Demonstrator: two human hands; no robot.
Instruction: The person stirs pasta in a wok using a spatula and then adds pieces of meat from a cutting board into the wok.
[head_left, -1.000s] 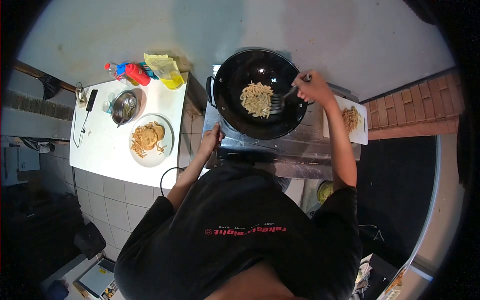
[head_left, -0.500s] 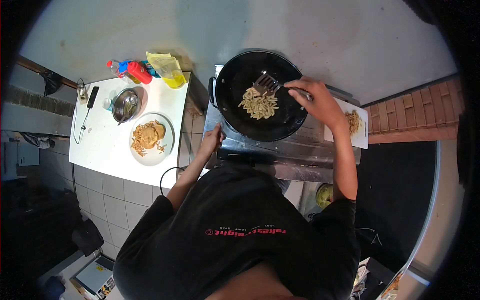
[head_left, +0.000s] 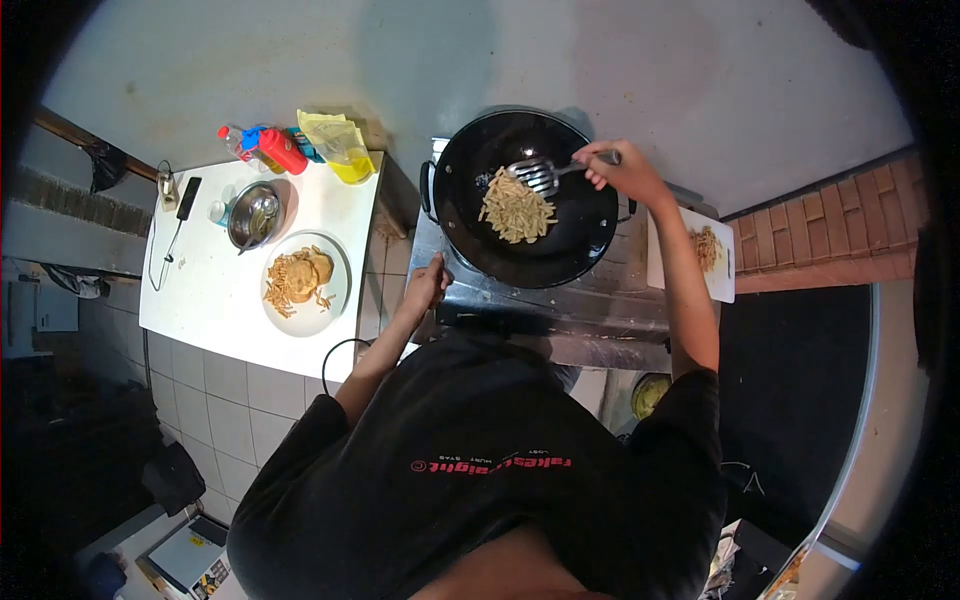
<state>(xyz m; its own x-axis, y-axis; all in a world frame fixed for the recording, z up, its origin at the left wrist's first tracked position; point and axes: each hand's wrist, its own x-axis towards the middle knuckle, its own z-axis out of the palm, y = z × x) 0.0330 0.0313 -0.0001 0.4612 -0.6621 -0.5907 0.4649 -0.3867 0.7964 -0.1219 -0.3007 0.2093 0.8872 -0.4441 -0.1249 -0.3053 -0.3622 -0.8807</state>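
My right hand [head_left: 625, 175] is closed around the handle of a slotted spatula [head_left: 535, 176]. The spatula's metal head rests over pale, short-cut strips of food [head_left: 516, 208] that look like fries, heaped in a black wok [head_left: 570, 235]. The wok sits on a metal stove [head_left: 540, 312]. At the stove's front left corner is my left hand [head_left: 427, 285], its fingers curled in; whatever they grip, if anything, is hidden.
On a white table [head_left: 200, 310] at left stand a plate [head_left: 335, 300] of browned food, a metal bowl [head_left: 250, 225], a red bottle [head_left: 283, 152] and a yellow bag [head_left: 340, 145]. A white cutting board [head_left: 722, 275] with browned bits lies right of the stove.
My right hand has shifted up slightly, and the spatula head now lies flatter, a little right of where it was. The food heap looks a bit more spread. My left hand has barely moved.
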